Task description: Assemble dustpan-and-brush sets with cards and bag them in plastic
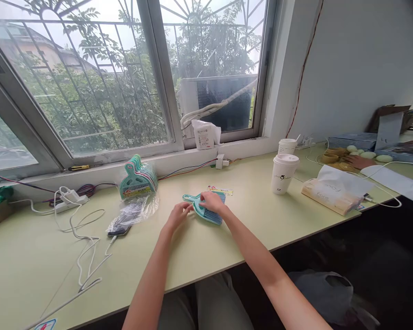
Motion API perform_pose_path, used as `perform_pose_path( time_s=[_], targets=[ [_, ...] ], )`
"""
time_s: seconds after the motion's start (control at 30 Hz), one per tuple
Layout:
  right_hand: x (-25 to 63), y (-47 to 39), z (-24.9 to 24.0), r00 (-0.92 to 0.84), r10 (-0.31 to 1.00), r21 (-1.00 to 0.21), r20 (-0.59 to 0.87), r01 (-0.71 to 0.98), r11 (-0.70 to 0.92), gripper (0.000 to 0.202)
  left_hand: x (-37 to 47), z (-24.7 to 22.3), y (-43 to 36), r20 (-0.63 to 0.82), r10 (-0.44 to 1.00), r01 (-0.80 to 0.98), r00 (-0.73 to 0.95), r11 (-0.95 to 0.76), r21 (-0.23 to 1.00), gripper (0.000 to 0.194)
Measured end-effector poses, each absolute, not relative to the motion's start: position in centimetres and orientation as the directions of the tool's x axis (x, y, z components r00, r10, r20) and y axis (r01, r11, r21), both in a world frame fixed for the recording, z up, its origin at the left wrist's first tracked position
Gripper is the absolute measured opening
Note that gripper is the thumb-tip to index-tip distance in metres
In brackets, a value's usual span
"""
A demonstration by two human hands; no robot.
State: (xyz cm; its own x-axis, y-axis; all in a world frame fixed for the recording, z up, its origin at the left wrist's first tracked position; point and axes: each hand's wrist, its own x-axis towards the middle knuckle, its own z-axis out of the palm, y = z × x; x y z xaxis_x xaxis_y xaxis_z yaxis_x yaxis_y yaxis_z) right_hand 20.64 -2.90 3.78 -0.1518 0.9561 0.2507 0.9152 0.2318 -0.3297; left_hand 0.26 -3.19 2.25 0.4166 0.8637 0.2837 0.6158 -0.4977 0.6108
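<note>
A small teal dustpan [200, 211] with a blue-bristled brush [213, 216] lying in it rests on the table in front of me, its looped handle pointing left. My left hand [179, 215] pinches the lower edge near the handle. From above, my right hand [211, 201] has its fingers curled onto the middle of the set, hiding part of it. Just behind lies a colourful printed label card [223, 191], partly covered by the set. To the left, several similar dustpan sets [136, 178] stand stacked together, with a clear plastic bag [137, 211] around and below them.
A phone [119, 231] and white cables [89, 243] lie on the left. Two lidded paper cups [284, 176] and a tissue pack [333, 192] stand on the right. Beyond them a co-worker's hand [359, 162] touches yellowish items. The table's front edge [223, 269] is near my lap.
</note>
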Motion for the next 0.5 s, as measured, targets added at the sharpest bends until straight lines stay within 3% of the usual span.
perform_pose_path(
  time_s=[0.1,0.17,0.23,0.37,0.5],
  targets=[
    [20.2,-3.0,3.4,-0.2,0.943,-0.341,0.264,0.896,0.286,0.012,0.2,2.5,-3.2,0.461,0.789,0.702,0.406,-0.592,0.396,0.02],
    [20.2,-3.0,3.3,-0.231,0.937,-0.36,0.261,0.878,0.316,0.013,-0.5,2.2,-2.8,0.518,0.769,0.754,0.375,-0.578,0.313,0.042],
    [20.2,-2.9,3.3,-0.245,0.933,-0.368,0.262,0.868,0.332,0.013,-1.1,1.6,-2.3,0.503,0.779,0.764,0.373,-0.566,0.311,0.051],
    [19.5,-2.9,3.0,-0.19,0.936,-0.368,0.298,0.881,0.296,0.014,-1.1,0.8,-2.0,0.468,0.799,0.747,0.377,-0.561,0.356,0.051],
    [18.9,-2.9,2.7,-0.143,0.942,-0.362,0.305,0.897,0.253,0.012,-0.5,0.9,-2.2,0.504,0.776,0.786,0.379,-0.557,0.267,0.05]
  ],
)
